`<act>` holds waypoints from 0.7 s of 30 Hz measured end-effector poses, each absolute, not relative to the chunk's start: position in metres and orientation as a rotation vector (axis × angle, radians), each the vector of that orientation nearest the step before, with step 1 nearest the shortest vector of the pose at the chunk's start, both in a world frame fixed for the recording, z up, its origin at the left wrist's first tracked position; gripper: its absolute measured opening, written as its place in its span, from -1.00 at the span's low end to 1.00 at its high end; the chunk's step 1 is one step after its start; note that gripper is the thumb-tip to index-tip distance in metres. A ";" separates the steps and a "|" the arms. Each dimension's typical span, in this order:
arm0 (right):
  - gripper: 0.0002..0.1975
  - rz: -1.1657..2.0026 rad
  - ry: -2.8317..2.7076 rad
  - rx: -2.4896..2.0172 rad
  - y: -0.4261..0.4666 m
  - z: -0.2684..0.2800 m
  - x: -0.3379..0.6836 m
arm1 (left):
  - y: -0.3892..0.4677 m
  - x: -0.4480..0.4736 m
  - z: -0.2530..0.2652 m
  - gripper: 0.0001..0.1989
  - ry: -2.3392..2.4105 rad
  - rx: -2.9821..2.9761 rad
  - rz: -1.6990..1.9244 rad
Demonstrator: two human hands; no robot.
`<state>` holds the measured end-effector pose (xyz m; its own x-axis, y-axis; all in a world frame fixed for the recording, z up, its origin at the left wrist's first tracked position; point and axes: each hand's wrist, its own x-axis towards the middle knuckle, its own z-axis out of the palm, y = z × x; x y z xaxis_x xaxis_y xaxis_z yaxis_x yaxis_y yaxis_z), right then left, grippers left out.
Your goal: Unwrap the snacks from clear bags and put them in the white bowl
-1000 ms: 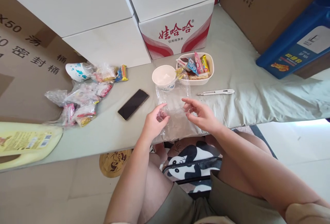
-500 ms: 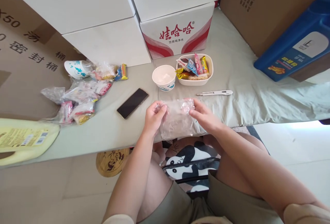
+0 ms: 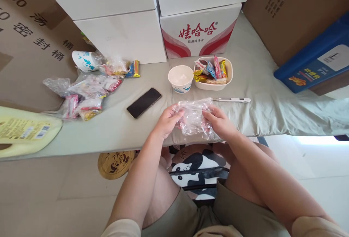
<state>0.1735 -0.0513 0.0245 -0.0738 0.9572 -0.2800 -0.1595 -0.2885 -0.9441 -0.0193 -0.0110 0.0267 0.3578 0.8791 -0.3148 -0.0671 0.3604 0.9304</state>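
Note:
Between my hands a clear plastic bag [image 3: 194, 118] is held stretched above the front edge of the cloth-covered surface. My left hand [image 3: 168, 118] pinches its left side, thumb on top. On the other side my right hand [image 3: 219, 120] grips it the same way. The bag is crinkled and looks see-through, with nothing I can make out inside. Just beyond it stands a white paper cup [image 3: 180, 79] with a blue pattern. A white utility knife [image 3: 233, 99] lies behind my right hand, its tip close to the bag.
A white tub [image 3: 215, 86] of wrapped snacks touches or nearly touches the cup. To the left lie a phone [image 3: 144, 103], bagged snacks [image 3: 89, 87] and a tipped paper cup [image 3: 83, 61]. White cartons [image 3: 200, 29] stand behind; a blue jug [image 3: 313, 60] is at right, a yellow jug [image 3: 29, 129] at left.
The bag has been raised a little and is more bunched up, and both hands have closed further over its sides. The camera view has shifted slightly.

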 end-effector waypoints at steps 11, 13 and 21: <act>-0.55 1.540 -1.068 -1.262 -0.039 0.032 0.198 | 0.001 -0.025 0.034 -0.72 1.002 1.459 0.804; -0.71 1.314 -1.304 -1.492 -0.036 0.023 0.198 | 0.005 -0.023 0.026 -0.79 1.213 1.693 0.795; -0.59 0.777 -1.554 -1.542 -0.046 0.009 0.191 | -0.006 -0.006 0.017 -0.79 1.242 1.476 0.947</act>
